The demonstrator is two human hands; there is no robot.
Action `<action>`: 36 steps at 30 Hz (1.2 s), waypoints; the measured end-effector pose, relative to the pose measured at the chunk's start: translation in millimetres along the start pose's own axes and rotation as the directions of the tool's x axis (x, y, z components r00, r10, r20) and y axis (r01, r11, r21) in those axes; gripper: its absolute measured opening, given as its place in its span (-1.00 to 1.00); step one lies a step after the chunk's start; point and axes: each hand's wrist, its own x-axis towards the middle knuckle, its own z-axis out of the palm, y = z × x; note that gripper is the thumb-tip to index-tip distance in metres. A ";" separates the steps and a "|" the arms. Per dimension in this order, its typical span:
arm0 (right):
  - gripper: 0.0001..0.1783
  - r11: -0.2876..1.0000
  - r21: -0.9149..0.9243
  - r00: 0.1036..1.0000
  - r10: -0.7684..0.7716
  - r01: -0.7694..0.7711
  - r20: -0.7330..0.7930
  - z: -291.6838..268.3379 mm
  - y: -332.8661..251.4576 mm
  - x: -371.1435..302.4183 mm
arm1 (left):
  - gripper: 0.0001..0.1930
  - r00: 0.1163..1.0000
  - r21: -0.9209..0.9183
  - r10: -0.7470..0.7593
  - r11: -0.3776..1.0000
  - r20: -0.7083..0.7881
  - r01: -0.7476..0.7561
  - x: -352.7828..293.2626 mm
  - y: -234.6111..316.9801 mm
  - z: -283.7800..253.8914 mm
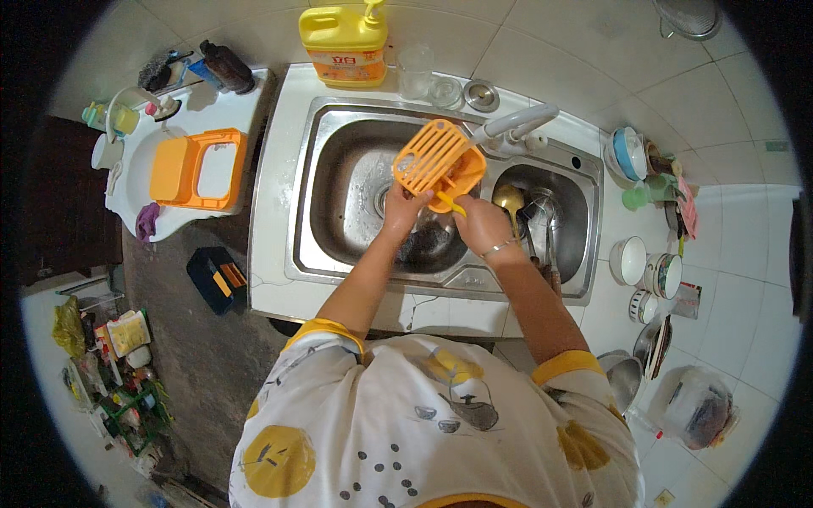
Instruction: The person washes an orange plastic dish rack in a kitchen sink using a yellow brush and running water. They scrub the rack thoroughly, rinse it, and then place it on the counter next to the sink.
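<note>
An orange slotted plastic holder (430,157) is held over the large left basin (339,182) of the steel double sink. My left hand (405,210) is closed on its lower left edge, slots facing up. In my right hand (487,227) is a yellow-handled tool (450,203), angled against the holder's near side; its working end cannot be made out. The grey faucet (512,123) reaches over the holder's far right side. A golden ladle (508,200) and several other metal utensils lie in the small right basin (576,220), beyond my right wrist.
A yellow pump jug (345,46), glass jars (445,91) and a steel sink strainer (481,96) stand behind the sink. Bowls (628,260) line the right counter. On the left washbasin lies an orange plastic frame (199,169); a dark dustpan (216,278) is on the floor.
</note>
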 end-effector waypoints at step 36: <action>-0.57 0.977 0.045 0.907 0.208 -0.206 -0.367 -33.6 171.8 100.4 | -0.71 0.952 -0.046 -0.305 0.951 0.016 0.305 -12.6 62.8 4.3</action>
